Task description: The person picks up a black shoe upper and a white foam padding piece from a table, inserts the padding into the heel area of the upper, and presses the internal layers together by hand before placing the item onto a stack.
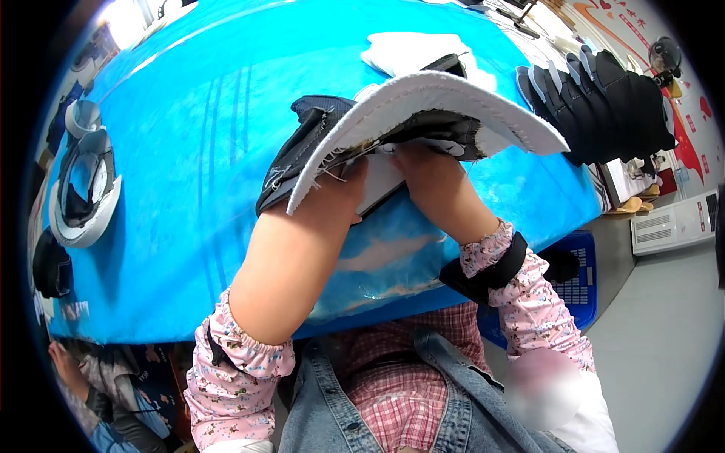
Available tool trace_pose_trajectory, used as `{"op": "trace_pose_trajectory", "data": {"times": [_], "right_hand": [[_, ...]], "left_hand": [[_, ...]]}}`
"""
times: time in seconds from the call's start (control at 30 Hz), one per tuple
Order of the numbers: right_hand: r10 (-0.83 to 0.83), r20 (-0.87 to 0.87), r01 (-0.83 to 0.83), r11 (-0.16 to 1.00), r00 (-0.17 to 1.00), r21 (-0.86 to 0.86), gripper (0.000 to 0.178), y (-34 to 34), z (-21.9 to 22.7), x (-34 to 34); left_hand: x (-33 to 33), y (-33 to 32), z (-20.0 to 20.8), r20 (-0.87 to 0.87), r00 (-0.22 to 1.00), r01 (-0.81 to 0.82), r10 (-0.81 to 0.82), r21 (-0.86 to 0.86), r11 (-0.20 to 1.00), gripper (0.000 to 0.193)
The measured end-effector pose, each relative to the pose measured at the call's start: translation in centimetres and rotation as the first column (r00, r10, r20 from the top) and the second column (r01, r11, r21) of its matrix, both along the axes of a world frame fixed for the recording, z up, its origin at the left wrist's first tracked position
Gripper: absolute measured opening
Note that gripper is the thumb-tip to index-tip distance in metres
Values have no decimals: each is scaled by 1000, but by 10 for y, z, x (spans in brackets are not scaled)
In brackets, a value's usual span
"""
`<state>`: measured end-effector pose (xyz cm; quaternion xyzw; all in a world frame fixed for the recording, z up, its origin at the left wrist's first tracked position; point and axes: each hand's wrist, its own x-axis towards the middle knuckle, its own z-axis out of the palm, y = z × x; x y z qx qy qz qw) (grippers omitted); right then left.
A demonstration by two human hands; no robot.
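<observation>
Both hands are in the middle, under an unfinished cap (423,94) with a wide, curved whitish brim and dark fabric. Frayed edges and loose threads hang from its inner side. My left hand (346,185) grips the cap's left underside, and the brim covers most of its fingers. Close beside it, my right hand (420,167) is closed on the inner edge of the same piece, its fingertips tucked under the dark cloth. Folded dark fabric (298,151) sticks out past the brim on the left.
A blue-covered table (174,174) spreads ahead. Nested black caps (604,106) stand at the right, and white cloth (415,51) lies behind the cap. White-and-dark curved pieces (91,189) sit at the left edge. A blue basket (585,279) is below right; another person's hand (68,370) shows lower left.
</observation>
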<state>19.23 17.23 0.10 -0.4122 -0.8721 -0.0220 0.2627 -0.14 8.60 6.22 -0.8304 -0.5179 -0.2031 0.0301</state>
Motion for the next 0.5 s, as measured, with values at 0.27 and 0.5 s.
{"op": "trace_pose_trajectory", "data": {"times": [0.27,0.5], "right_hand": [[-44,33,45,998,998,-35,17,-2,4,-5],[-19,-33,17,999,999,-47,15,1,-3,1]], "left_hand": [[1,7,3,-50,998,26,-24,23,999,53],[6,10,4,-24,1000,3,-5,-82,997,53]]}}
